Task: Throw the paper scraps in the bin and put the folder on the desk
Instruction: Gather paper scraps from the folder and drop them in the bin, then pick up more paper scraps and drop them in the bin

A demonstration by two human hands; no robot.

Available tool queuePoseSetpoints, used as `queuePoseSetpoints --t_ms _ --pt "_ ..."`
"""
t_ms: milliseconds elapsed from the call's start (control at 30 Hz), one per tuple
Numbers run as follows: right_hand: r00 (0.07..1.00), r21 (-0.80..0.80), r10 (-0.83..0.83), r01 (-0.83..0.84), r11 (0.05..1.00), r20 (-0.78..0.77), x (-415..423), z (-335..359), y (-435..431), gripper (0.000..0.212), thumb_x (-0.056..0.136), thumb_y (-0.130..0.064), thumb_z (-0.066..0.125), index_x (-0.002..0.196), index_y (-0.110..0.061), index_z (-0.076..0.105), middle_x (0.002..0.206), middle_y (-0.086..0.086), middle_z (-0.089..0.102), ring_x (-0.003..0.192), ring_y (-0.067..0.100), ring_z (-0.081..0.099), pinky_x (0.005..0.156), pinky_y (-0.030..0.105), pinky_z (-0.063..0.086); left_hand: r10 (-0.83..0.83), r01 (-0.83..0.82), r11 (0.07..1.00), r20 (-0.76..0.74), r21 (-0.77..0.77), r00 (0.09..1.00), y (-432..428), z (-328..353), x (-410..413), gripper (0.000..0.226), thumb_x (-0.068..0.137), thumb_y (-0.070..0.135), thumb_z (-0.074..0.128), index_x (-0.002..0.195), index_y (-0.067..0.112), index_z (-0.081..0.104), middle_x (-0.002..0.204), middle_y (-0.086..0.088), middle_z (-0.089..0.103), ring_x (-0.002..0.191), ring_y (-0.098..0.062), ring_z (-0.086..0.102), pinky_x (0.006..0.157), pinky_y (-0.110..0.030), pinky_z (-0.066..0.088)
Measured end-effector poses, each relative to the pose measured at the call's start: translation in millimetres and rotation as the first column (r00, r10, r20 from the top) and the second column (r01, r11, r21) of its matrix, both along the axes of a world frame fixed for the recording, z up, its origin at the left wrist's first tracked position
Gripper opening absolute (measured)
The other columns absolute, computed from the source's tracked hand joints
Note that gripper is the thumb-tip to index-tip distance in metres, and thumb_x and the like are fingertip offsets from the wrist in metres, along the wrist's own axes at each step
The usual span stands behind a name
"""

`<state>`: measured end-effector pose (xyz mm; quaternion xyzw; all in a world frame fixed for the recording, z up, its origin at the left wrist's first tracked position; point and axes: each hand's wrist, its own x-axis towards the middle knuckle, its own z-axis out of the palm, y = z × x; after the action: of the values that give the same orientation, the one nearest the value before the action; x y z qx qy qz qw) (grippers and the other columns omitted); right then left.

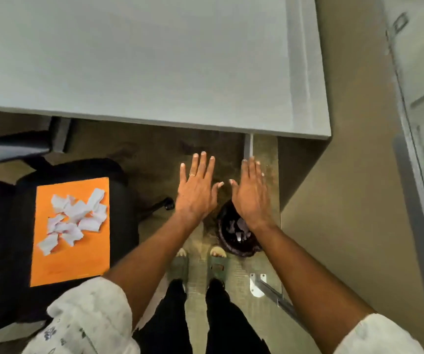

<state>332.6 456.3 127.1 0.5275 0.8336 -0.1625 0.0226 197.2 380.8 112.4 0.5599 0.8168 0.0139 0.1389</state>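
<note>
Sleeves: white patterned fabric [90, 320] at the lower edge, forearms bare beyond it.
Left hand [196, 192]: empty, palm down, fingers spread flat.
Right hand [250, 195]: empty, flat, over the far rim of the bin.
Bin: round black waste bin [236, 238] on the floor, white scraps inside.
Folder: flat orange rectangular folder [71, 259] on the black chair seat [1, 238], long axis running from the person toward the bench.
Scraps: torn white paper pieces [74, 219] piled on the folder's far half.
Bench: pale grey bench top [142, 60], beyond the hands.

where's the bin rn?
Head view, lower centre-right: the dark bin sits on the floor under the right hand, just ahead of the person's right foot, with scraps already inside.
</note>
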Motion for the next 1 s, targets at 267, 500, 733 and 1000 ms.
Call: queuePoseSetpoints --t_ms 267,500,733,1000 --pt "0.968 0.031 0.247 -0.246 0.969 -0.040 -108.3 42.2 -40.8 0.065 0.107 -0.044 0.034 0.161 -0.013 0.016 0.170 0.010 0.004 0.158 0.027 0.003 0.128 0.046 0.014 0.274 -0.274 0.961 0.000 0.045 0.962 -58.5 54.5 -85.9 0.071 0.105 0.050 0.025 0.163 0.018 0.002 0.172 -0.008 -0.005 0.160 -0.027 -0.007 0.128 -0.058 0.008" --pt "0.858 0.008 0.508 -0.509 0.861 -0.077 -201.8 37.0 -111.6 0.062 0.106 -0.040 0.038 0.160 -0.013 0.022 0.170 0.011 0.010 0.158 0.029 0.009 0.127 0.046 0.020 0.576 -0.576 0.818 0.003 0.012 0.818 -153.2 47.6 -147.0 0.071 0.106 0.051 0.031 0.164 0.019 0.006 0.172 -0.007 -0.001 0.160 -0.024 -0.004 0.127 -0.055 0.007" --pt "0.690 -0.036 0.722 -0.724 0.689 -0.059 -267.1 6.1 -180.5 0.055 0.105 -0.038 0.045 0.154 -0.016 0.033 0.169 0.009 0.015 0.157 0.032 0.012 0.123 0.048 0.028 0.788 -0.783 0.615 0.026 -0.093 0.615 -251.0 17.2 -183.2 0.070 0.107 0.053 0.026 0.164 0.019 0.004 0.172 -0.009 -0.002 0.160 -0.029 -0.003 0.125 -0.061 0.012" --pt "0.546 -0.107 0.838 -0.832 0.544 0.011 -309.8 -41.1 -224.4 0.060 0.103 -0.038 0.052 0.155 -0.018 0.033 0.169 0.010 0.015 0.156 0.036 0.012 0.124 0.048 0.026 0.871 -0.844 0.490 0.089 -0.217 0.483 -309.5 -28.5 -199.7 0.070 0.107 0.050 0.033 0.164 0.022 0.004 0.172 -0.009 -0.004 0.159 -0.037 -0.005 0.125 -0.063 0.012"
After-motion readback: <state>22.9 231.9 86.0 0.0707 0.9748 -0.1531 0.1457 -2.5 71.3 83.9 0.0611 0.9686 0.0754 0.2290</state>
